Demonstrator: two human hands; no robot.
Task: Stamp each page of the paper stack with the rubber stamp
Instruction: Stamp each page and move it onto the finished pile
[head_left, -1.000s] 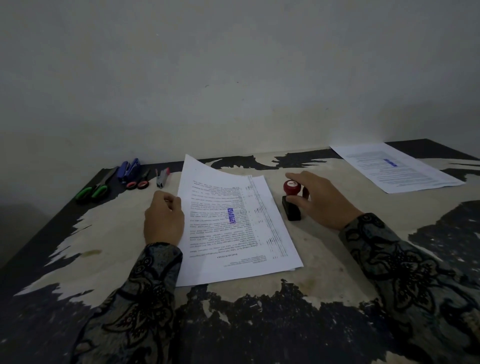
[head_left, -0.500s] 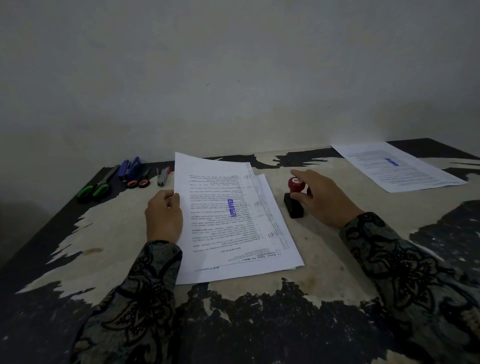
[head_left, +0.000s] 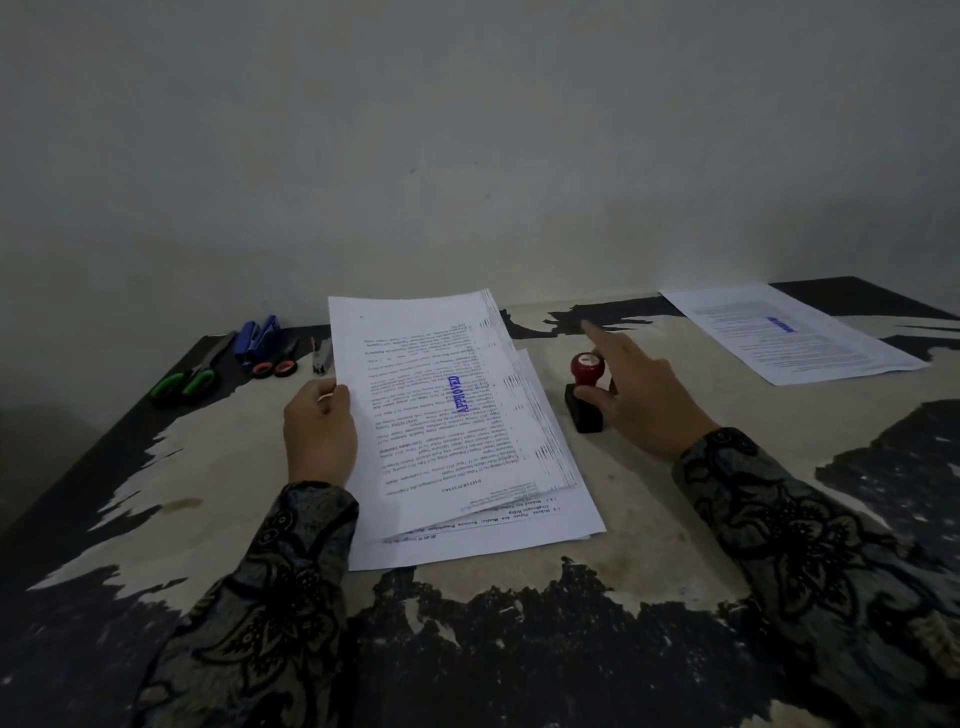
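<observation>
The left hand (head_left: 319, 434) pinches the left edge of the top sheets of the paper stack (head_left: 457, 431), thumb on top, the other fingers hidden under the paper. These sheets are lifted and bent; the uppermost carries a blue stamp mark (head_left: 460, 394). The stack lies in the middle of the bench (head_left: 649, 525). Just right of it stands the rubber stamp (head_left: 585, 395), red knob up. The right hand (head_left: 641, 395) touches its dark base with the thumb, fingers spread. A stamped sheet (head_left: 789, 332) lies at the far right corner. Scissors (head_left: 189, 376) and a blue stapler (head_left: 257, 335) lie at the far left edge, hard to make out in the dim light.
</observation>
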